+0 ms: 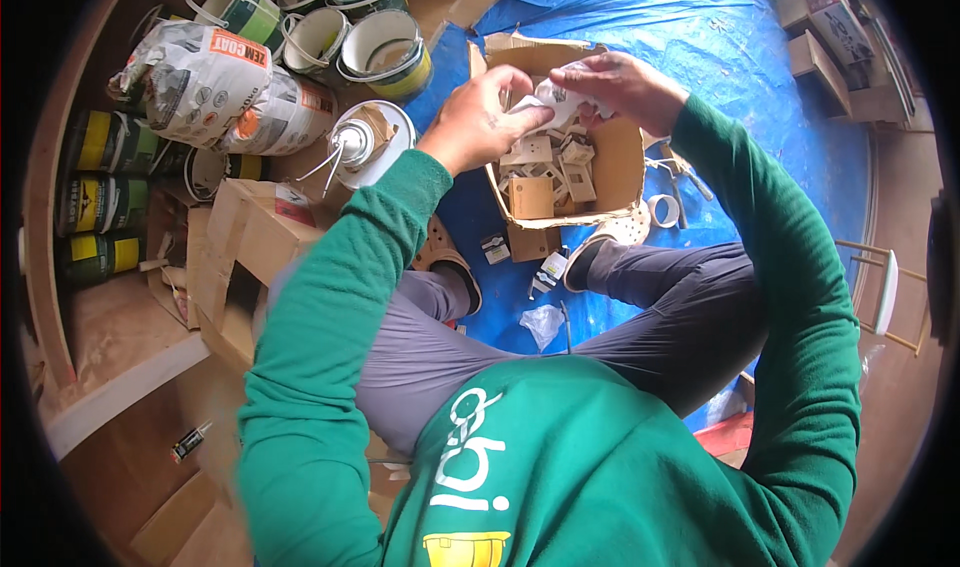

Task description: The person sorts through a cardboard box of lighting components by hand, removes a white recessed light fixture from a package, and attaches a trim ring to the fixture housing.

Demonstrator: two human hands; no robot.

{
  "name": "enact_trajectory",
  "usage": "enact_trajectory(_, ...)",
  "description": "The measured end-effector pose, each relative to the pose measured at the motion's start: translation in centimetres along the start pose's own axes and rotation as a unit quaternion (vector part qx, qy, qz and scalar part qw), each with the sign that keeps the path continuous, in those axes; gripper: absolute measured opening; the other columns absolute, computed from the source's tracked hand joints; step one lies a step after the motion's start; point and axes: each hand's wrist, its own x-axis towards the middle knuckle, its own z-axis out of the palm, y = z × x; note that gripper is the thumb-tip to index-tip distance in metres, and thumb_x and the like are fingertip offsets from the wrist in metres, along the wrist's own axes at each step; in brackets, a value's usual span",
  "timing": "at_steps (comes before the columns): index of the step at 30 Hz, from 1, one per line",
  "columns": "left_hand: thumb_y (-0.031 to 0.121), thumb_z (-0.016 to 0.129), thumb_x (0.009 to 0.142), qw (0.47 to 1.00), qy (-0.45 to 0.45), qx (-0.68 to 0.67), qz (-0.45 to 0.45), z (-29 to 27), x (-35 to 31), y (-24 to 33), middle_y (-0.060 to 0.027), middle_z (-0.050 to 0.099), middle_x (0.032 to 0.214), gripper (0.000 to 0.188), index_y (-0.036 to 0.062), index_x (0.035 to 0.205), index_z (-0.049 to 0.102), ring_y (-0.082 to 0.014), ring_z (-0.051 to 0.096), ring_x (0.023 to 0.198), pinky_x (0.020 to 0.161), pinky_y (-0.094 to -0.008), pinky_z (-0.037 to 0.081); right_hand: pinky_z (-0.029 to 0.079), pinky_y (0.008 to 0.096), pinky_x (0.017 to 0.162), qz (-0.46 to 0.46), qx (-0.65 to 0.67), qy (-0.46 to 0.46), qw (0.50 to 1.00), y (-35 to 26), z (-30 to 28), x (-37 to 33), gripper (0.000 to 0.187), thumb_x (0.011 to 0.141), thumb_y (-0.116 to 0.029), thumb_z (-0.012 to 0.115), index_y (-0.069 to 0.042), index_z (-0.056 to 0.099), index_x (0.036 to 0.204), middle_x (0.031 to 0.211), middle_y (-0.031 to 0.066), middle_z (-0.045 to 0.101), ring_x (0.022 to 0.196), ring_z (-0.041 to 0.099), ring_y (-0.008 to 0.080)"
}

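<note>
Both hands are raised over an open cardboard box (625, 182). My left hand (480, 119) is closed, thumb and fingers pinching a small white piece in clear plastic wrap (550, 94). My right hand (632, 91) grips the other side of the same piece with curled fingers. What exactly the piece is, I cannot make out. Below them the box holds several white switch or socket plates (578, 179) and a small brown carton (530, 199). The box stands between my feet, which are in beige clogs.
A blue tarp (640, 17) covers the floor ahead. Paint buckets (385, 57) and filled sacks (205, 82) crowd the left. Nearer stands a white tub (375, 137) with a nozzle, beside a cardboard box (270, 227). A tape roll (663, 211) and a crumpled plastic bag (542, 325) lie nearby.
</note>
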Motion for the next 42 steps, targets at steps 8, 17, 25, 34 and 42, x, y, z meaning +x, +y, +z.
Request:
enact_trajectory(8,0.028,0.061,0.104,0.855,-0.02,-0.481,-0.194,4.1,-5.5,3.8,-0.0058,0.068,0.105,0.023,0.0056,0.111,0.063,-0.0143,0.067,0.095,0.081,-0.0305,0.057,0.054,0.0273,0.071,-0.077,-0.037,-0.023,0.996,1.3,2.4,-6.3,0.039,0.092,-0.036,0.08,0.001,0.073,0.101,0.085,0.0046,0.071,0.077,0.066,0.0095)
enact_trajectory(17,0.018,0.048,0.109,0.776,0.211,-0.587,-0.095,5.9,-7.6,5.1,-0.0128,0.064,0.125,0.018,0.0062,0.119,0.055,-0.0234,0.066,0.115,0.1,-0.0396,0.055,0.054,0.0346,0.068,-0.159,-0.294,0.044,0.941,-1.1,2.7,-9.6,0.028,0.077,-0.013,0.079,0.005,0.071,0.097,0.08,0.0121,0.07,0.067,0.067,0.0236)
enact_trajectory(25,0.028,0.049,0.112,0.877,0.148,-0.456,-0.029,5.7,-7.6,5.6,-0.018,0.06,0.139,0.024,0.0043,0.113,0.052,-0.0201,0.066,0.111,0.095,-0.034,0.055,0.053,0.0314,0.079,-0.116,0.062,-0.006,0.991,-1.4,2.4,-9.0,0.04,0.092,-0.033,0.081,0.001,0.074,0.11,0.093,0.0051,0.073,0.089,0.066,0.0118)
enact_trajectory(34,0.003,0.063,0.099,0.856,0.155,-0.489,-0.056,5.5,-7.0,5.5,-0.0192,0.065,0.126,0.008,-0.0019,0.096,0.057,-0.0174,0.06,0.116,0.098,-0.0313,0.05,0.055,0.0278,0.082,-0.122,0.002,0.106,0.987,-1.4,2.9,-8.8,0.027,0.084,-0.008,0.078,0.002,0.074,0.109,0.092,0.0044,0.075,0.087,0.067,0.0102)
enact_trajectory(42,0.018,0.05,0.109,0.84,0.191,-0.502,-0.081,4.8,-7.4,6.7,-0.0064,0.071,0.106,0.029,-0.0048,0.117,0.067,-0.0095,0.061,0.099,0.088,-0.0259,0.049,0.054,0.0282,0.089,-0.159,0.035,0.042,0.986,-1.7,3.7,-9.6,0.048,0.077,0.011,0.061,0.007,0.059,0.125,0.108,0.0094,0.068,0.1,0.065,0.0133)
